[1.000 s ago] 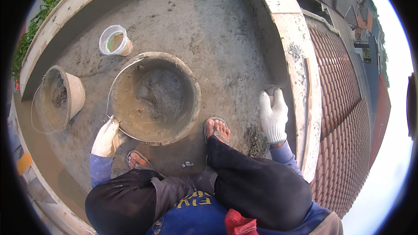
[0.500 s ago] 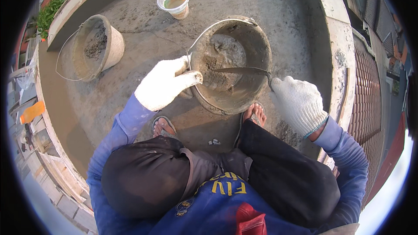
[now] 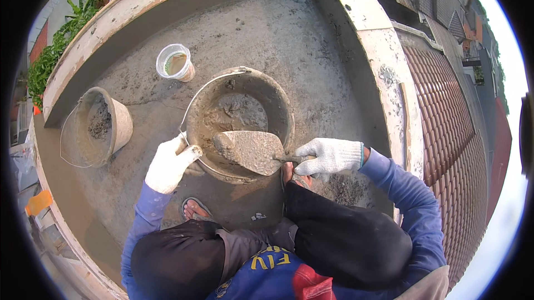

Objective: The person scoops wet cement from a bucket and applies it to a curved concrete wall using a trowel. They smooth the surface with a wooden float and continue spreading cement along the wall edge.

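My right hand (image 3: 328,156), in a white knit glove, is closed round the handle of a trowel (image 3: 257,149). Its broad blade lies over the near part of a mortar-smeared bucket (image 3: 286,116), with a lump of wet mortar at the tip. More wet grey mortar (image 3: 239,110) sits at the bottom of that bucket. At the bucket's left rim my gloved left hand (image 3: 171,164) is closed on the edge, thumb toward the inside. The wire bail of the bucket rests along its far left rim.
A second bucket (image 3: 122,127) lies tipped at the left with dark grey material inside. A clear plastic tub (image 3: 189,72) holding some liquid stands beyond. Low walls (image 3: 384,72) border the concrete floor; tiled roofs (image 3: 439,111) lie past the right one. My sandalled feet are close to the bucket.
The trowel has turned from edge-on inside the bucket to blade flat over its near part, now carrying mortar. My view has shifted, so the buckets appear lower and further left.
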The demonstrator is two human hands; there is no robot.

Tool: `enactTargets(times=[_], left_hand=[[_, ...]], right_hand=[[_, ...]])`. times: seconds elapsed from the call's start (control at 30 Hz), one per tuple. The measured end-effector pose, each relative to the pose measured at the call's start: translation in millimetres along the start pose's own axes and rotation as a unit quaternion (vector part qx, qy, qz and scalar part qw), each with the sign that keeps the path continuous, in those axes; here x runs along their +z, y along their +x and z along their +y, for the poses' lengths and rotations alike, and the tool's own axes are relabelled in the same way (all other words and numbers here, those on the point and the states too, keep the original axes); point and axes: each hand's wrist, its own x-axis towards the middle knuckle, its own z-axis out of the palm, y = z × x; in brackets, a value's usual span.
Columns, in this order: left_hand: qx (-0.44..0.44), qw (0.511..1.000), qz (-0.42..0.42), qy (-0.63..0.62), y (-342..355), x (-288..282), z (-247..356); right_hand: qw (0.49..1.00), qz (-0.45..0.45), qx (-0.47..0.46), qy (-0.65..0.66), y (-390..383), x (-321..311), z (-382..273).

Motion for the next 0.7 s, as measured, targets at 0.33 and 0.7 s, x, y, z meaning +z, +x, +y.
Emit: enactTargets(times=[0.33, 0.7], left_hand=[[-0.053, 0.994, 0.086, -0.045, -9.0, -35.3, -56.7], [-0.083, 0.99, 0.08, -0.086, -6.7, -40.0, -57.0]], right_hand=[[0.968, 0.195, -0.069, 0.14, -51.8, -43.0, -1.9], [0.883, 0.425, 0.097, 0.175, 13.5, -120.6, 89.4]])
